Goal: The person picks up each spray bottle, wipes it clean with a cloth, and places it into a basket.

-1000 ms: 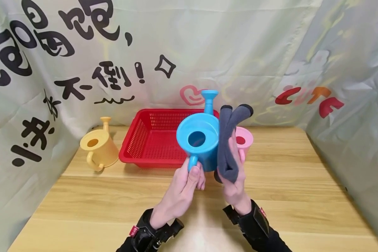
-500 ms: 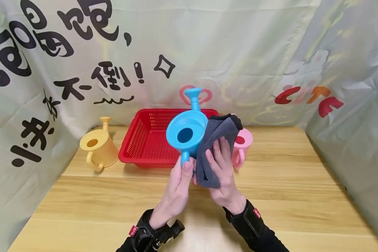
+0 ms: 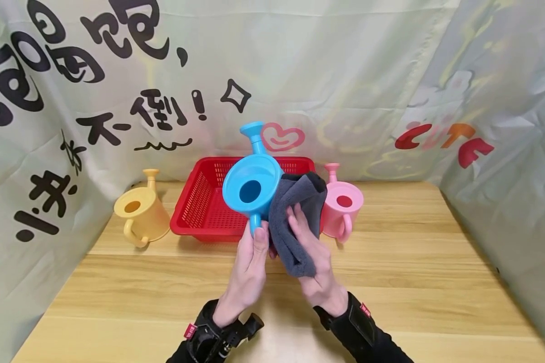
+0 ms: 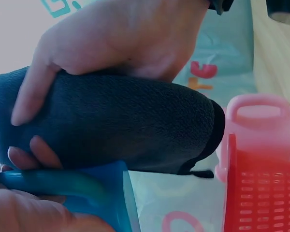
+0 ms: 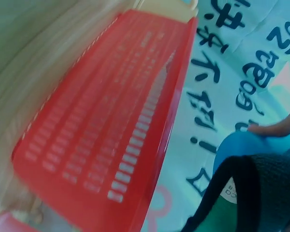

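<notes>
In the head view my left hand point(image 3: 247, 267) grips a blue toy watering can point(image 3: 250, 169) by its handle, raised in front of the basket with its spout up. My right hand point(image 3: 315, 259) holds a folded dark grey cloth point(image 3: 295, 217) against the can's right side. The left wrist view shows the cloth point(image 4: 111, 121) spread along the can point(image 4: 101, 188), with a finger of the right hand lying over it. Part of the can point(image 5: 241, 147) and the cloth's black edge appear in the right wrist view. The cloth hides the can's right wall.
A red perforated basket point(image 3: 200, 232) stands behind the hands. To its left sits a yellow watering can point(image 3: 150, 219); a pink one point(image 3: 347, 214) stands by its right end. All are on a wooden table point(image 3: 413, 262), with a printed cloth backdrop point(image 3: 368, 60) around it.
Both hands and the blue can have moved left, and the can has tilted leftward. The right hand has turned over the cloth, with its back now visible. The pink can is less covered.
</notes>
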### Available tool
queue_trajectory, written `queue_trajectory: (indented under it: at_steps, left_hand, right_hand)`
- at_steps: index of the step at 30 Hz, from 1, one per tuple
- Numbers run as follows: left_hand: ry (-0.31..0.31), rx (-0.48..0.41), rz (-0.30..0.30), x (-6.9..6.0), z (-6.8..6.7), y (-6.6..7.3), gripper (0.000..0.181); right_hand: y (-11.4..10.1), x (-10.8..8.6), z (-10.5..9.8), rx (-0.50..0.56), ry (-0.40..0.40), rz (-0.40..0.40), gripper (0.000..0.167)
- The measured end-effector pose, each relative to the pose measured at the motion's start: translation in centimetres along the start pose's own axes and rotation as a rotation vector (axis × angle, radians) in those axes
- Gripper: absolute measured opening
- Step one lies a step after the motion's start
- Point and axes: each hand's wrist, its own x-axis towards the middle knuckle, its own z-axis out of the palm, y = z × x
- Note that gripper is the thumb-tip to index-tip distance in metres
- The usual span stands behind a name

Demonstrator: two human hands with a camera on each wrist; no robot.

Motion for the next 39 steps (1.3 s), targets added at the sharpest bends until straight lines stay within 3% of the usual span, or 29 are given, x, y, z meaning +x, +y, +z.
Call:
queue_trajectory:
  at_steps: [6,13,17,22,27,30,34,39]
  left_hand:
    - [-0.004,-0.005,-0.006,0.0,-0.1,-0.1,0.038]
    - [-0.009,0.004,-0.023,0.0,0.1,-0.1,0.026]
    - [-0.041,-0.033,0.012,0.1,0.4,0.0,0.028]
    - [-0.107,-0.048,0.068,0.0,0.5,0.0,0.026]
    - [-0.164,-0.029,0.18,-0.3,0.6,-0.1,0.018]
    - [-0.181,-0.016,0.248,-0.3,0.6,-0.2,0.014]
    - [-0.185,-0.014,0.316,-0.3,0.6,-0.1,0.016]
    - [-0.22,0.021,0.302,-0.3,0.6,-0.2,0.02]
  right_hand:
    - [0.0,-0.4,0.3,0.054,-0.02,-0.003,0.056]
    - [0.2,-0.4,0.0,0.061,-0.017,0.008,0.063]
    - [0.0,0.1,-0.4,0.128,0.016,0.05,0.062]
    - [-0.4,0.6,-1.2,0.182,0.16,0.189,0.051]
    - [-0.8,0.5,-1.7,0.204,0.33,0.431,0.05]
    - [-0.8,0.7,-1.7,0.256,0.361,0.524,0.042]
    - [-0.7,0.8,-1.6,0.301,0.398,0.562,0.038]
    - [-0.7,1.1,-2.2,0.378,0.389,0.61,0.037]
